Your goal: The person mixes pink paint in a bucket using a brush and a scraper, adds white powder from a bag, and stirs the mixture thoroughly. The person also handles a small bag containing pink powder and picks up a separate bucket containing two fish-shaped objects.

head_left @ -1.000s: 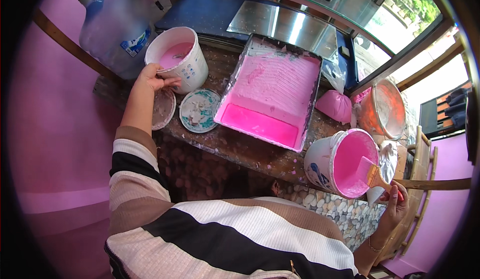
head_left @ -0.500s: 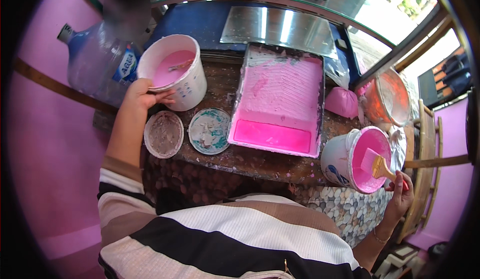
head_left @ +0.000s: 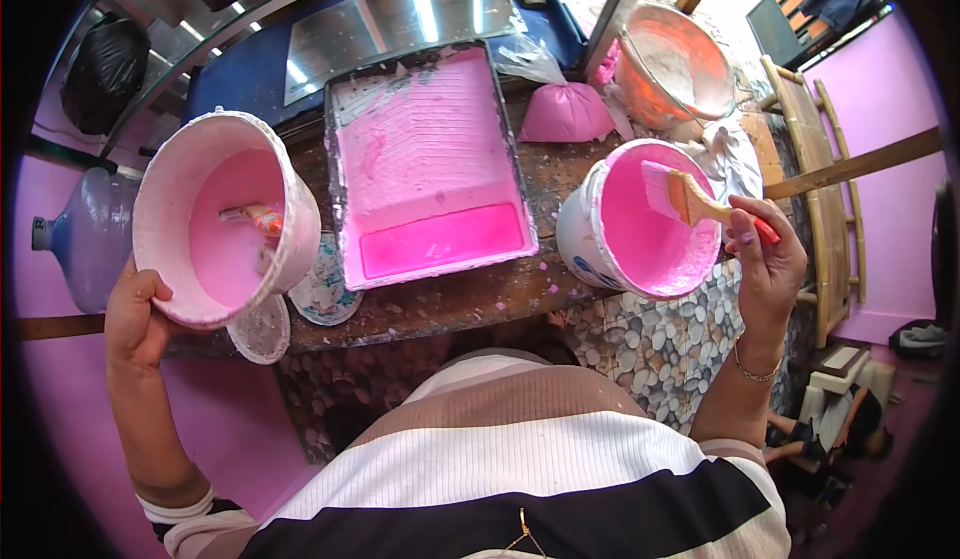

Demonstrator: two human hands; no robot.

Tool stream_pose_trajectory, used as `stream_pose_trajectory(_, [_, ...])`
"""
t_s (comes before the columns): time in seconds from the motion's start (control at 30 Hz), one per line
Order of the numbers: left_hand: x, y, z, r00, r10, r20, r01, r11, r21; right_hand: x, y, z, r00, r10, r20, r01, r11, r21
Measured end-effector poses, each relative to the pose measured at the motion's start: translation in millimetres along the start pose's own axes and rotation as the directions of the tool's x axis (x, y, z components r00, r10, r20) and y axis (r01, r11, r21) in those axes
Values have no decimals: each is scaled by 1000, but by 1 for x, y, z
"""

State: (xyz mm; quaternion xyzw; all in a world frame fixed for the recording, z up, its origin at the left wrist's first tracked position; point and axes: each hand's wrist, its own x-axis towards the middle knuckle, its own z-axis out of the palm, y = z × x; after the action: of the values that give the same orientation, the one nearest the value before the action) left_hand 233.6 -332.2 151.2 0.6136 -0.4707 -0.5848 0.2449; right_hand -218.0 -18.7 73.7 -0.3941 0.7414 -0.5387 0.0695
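My left hand [head_left: 140, 319] is closed on the near left rim of a white bucket [head_left: 300, 224]. The bucket tilts toward me. Pink paint lies in it, with a paint-smeared tool [head_left: 264, 219] standing in the paint. In my right hand [head_left: 768, 259] is a paintbrush [head_left: 705, 205], gripped by its red-tipped wooden handle. Its pale pink bristles are over the mouth of a second white bucket [head_left: 585, 224], which is coated pink inside. Between the buckets lies a paint tray [head_left: 425, 149] with a ribbed slope and bright pink paint in its well.
Two paint-crusted lids [head_left: 327, 289] are partly behind the left bucket. A tied bag of pink paint [head_left: 567, 112] and an orange bucket [head_left: 675, 69] stand at the back right. A large water bottle [head_left: 95, 239] is at far left. Another person [head_left: 835, 424] is at lower right.
The view has shifted rightward. My left hand has brought the left bucket up and tilted it toward me. The brush has moved up toward the right bucket's far rim.
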Motion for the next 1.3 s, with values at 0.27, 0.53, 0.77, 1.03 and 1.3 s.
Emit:
stream_pose_trajectory(0.27, [-44, -1, 84, 988, 104, 118, -102, 994, -26, 21, 7, -37, 970, -107, 219, 141, 979, -150])
stream_pose_trajectory(0.53, [-75, 28, 184, 963, 99, 251, -140, 979, 151, 23, 34, -50, 959, -96, 267, 114, 992, -54])
stream_pose_trajectory(0.77, [-88, 42, 240, 962, 106, 253, -167, 958, 235, 30, 46, -62, 930, -111, 351, 125, 992, -18])
stream_pose_trajectory(1.03, [-96, 53, 269, 959, 33, 283, -148, 906, 397, 35, 61, -70, 910, -212, 357, 197, 977, 77])
stream_pose_trajectory(1.3, [-103, 59, 291, 952, 67, 298, -205, 863, 461, 39, 74, -72, 905, -216, 366, 170, 973, 155])
